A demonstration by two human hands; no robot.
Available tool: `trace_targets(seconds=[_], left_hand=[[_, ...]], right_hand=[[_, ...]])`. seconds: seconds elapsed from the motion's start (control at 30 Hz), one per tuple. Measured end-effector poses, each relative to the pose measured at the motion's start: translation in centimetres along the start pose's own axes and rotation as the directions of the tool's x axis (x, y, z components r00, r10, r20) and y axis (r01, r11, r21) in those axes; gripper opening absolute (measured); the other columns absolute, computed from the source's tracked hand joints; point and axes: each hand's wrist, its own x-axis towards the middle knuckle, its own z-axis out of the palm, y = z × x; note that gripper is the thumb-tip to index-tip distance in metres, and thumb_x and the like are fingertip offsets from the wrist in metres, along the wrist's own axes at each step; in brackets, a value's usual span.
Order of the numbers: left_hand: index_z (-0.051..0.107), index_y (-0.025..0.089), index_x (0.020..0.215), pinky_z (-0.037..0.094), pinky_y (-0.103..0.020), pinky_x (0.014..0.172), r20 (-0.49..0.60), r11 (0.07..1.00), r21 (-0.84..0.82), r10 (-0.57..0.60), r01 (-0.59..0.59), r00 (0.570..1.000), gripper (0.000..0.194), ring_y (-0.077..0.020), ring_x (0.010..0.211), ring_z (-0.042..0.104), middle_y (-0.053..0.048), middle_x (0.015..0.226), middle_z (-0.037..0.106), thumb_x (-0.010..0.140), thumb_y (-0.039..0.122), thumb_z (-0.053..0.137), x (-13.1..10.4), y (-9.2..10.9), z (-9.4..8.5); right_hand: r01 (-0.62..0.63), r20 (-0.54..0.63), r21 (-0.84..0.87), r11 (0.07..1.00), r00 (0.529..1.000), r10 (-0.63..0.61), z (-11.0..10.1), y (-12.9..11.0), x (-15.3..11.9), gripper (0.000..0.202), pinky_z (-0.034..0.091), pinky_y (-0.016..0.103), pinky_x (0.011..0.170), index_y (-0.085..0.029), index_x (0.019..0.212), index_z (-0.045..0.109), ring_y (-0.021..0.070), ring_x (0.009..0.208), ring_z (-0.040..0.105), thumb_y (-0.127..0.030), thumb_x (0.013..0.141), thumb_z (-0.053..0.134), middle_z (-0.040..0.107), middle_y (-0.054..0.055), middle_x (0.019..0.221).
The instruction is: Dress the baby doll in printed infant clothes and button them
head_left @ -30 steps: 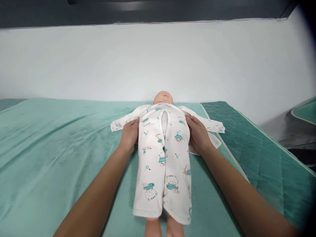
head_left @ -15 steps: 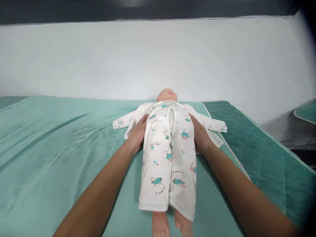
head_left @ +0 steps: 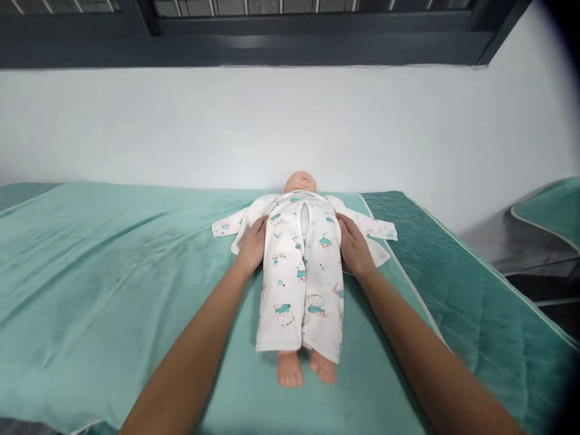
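Observation:
A baby doll (head_left: 299,180) lies on its back, head by the wall and bare feet (head_left: 290,368) towards me. It wears white printed baby pants (head_left: 281,284) with a slit at the crotch, and a white long-sleeved baby top (head_left: 230,222) with both sleeves spread outward. My left hand (head_left: 254,244) is closed on the pants at the left side of the waist, fingers pointing up along the cloth. On the opposite side, my right hand (head_left: 356,244) grips the pants at the same height. Some fingertips are hidden against the doll.
A light green sheet (head_left: 113,290) covers the bed beneath the doll. To the right lies a darker quilted green pad (head_left: 453,284) with pale edging. Behind stands a white wall (head_left: 203,127) under a dark window frame (head_left: 294,45). Another green padded edge (head_left: 553,208) shows at far right.
The view has tilted up and drawn back, so the window bars and the doll's whole feet now show. Both hands stay at the sides of the pants' waist.

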Motion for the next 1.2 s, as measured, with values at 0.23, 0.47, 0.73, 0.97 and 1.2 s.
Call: trace_targets(seconds=[0.23,0.47,0.73,0.97,1.2], left_hand=[[0.061,0.023,0.127,0.046,-0.040,0.100,0.060,0.967,0.204,0.146,-0.155,0.987,0.038,-0.0237,0.113,0.061,-0.005,0.127,0.067,0.092,0.022,0.046,-4.8,0.4,-1.4],[0.065,0.022,0.100,0.049,-0.032,0.085,-0.067,0.973,0.129,0.202,-0.192,0.977,0.020,-0.0177,0.095,0.062,-0.004,0.101,0.067,0.092,0.022,0.046,-13.5,1.5,-2.9],[0.057,0.023,0.107,0.046,-0.034,0.090,0.079,0.925,0.214,0.305,-0.315,0.949,0.035,-0.0195,0.105,0.054,-0.005,0.109,0.058,0.078,0.004,0.051,-20.9,2.7,-2.6],[0.056,0.021,0.092,0.046,-0.035,0.080,0.025,0.941,0.279,0.191,-0.190,0.981,0.012,-0.0200,0.089,0.055,-0.003,0.092,0.059,0.086,0.014,0.048,-20.4,4.3,-2.0],[0.055,0.021,0.085,0.045,-0.029,0.074,0.019,0.955,0.132,0.264,-0.264,0.964,0.008,-0.0146,0.078,0.055,0.000,0.085,0.057,0.085,0.015,0.050,-21.2,9.3,-3.2]], right_hand=[[0.151,0.018,-0.179,0.972,0.988,-0.150,-2.5,-2.4,-9.2,0.045,0.043,0.050,0.108,-0.026,0.137,0.049,0.0259,0.129,0.051,-0.042,0.095,0.051,0.051,0.008,0.145],[0.340,0.149,-0.368,0.865,0.940,-0.306,-3.6,-5.6,-19.9,0.038,0.041,0.047,0.109,-0.024,0.131,0.049,0.0251,0.131,0.044,-0.027,0.094,0.054,0.047,0.011,0.140],[0.296,0.256,-0.578,0.760,0.951,-0.175,-2.5,-7.5,-22.6,0.025,0.046,0.041,0.090,-0.020,0.115,0.055,0.0258,0.106,0.056,-0.019,0.090,0.054,0.060,0.009,0.109],[0.257,0.282,-0.595,0.761,0.954,-0.101,-2.7,-9.0,-20.6,0.016,0.044,0.030,0.075,-0.020,0.102,0.058,0.0207,0.090,0.059,-0.015,0.091,0.047,0.063,0.006,0.097],[0.332,0.261,-0.416,0.847,0.935,-0.239,-4.7,-12.3,-20.7,0.009,0.044,0.031,0.074,-0.023,0.097,0.055,0.0195,0.083,0.058,-0.026,0.094,0.048,0.060,0.003,0.090]])
